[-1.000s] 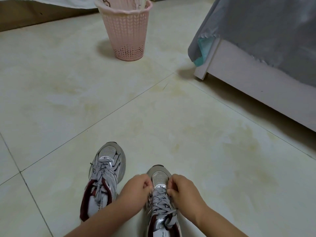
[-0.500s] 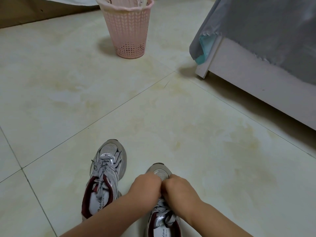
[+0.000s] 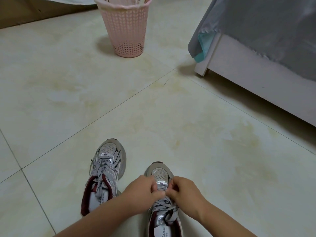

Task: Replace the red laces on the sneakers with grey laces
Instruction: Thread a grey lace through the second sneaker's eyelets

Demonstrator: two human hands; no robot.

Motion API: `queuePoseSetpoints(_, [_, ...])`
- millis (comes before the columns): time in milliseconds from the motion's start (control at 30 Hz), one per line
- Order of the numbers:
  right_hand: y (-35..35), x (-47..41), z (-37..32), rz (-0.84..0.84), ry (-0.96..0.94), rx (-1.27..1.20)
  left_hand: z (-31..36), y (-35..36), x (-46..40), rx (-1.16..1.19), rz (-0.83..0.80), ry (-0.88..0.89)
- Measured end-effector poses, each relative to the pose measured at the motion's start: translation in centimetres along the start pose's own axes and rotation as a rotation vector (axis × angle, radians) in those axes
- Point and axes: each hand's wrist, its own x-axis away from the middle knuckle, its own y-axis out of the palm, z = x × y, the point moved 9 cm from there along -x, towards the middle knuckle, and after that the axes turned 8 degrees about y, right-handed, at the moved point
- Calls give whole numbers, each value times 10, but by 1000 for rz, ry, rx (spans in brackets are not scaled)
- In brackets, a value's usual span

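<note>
Two silver-grey sneakers with dark red lining stand on the tiled floor, toes pointing away from me. The left sneaker (image 3: 105,171) carries grey laces and nobody touches it. On the right sneaker (image 3: 160,173), grey laces (image 3: 163,205) cross the tongue. My left hand (image 3: 142,190) and my right hand (image 3: 183,190) sit over its front eyelets, fingertips pinched together on the lace near the toe. The hands hide the lowest rows of lacing. No red lace is in view.
A pink plastic basket (image 3: 125,31) stands on the floor at the back. A white bed frame (image 3: 253,79) draped with a grey sheet (image 3: 266,23) fills the right side. Brown furniture (image 3: 25,12) lines the far left. Pale floor tiles lie between.
Half a second ago my hands were pressed together over the shoe's toe. Now they sit slightly apart and lower, showing the toe mesh again. The view has tilted a little.
</note>
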Motion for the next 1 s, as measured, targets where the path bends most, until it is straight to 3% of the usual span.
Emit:
queuePoseSetpoints(100, [-1,-1,-1,32,2,15,1,-1,0,-44,30,-2])
queuePoseSetpoints(233, [-6,2,9,52,46,-120,-13,-2,8,145,104,-99])
queuePoseSetpoints(367, [-15,10,-13,112,-136,37,11,-15,12,-101,202,68])
queuePoseSetpoints(467, [-11,16,-35,138,-265,265,26,-15,8,-242,121,136])
queuePoseSetpoints(567, [-2,13,-41,113,-214,485,29,-10,4,-405,29,102])
queuePoseSetpoints(767, [10,5,-39,51,-157,581,20,2,-8,-489,-86,38])
queuePoseSetpoints(867, [7,5,-34,39,-129,496,13,3,-4,-371,-62,13])
queuePoseSetpoints(1000, [-3,8,-3,-94,22,39,-11,5,9,-24,-84,-47])
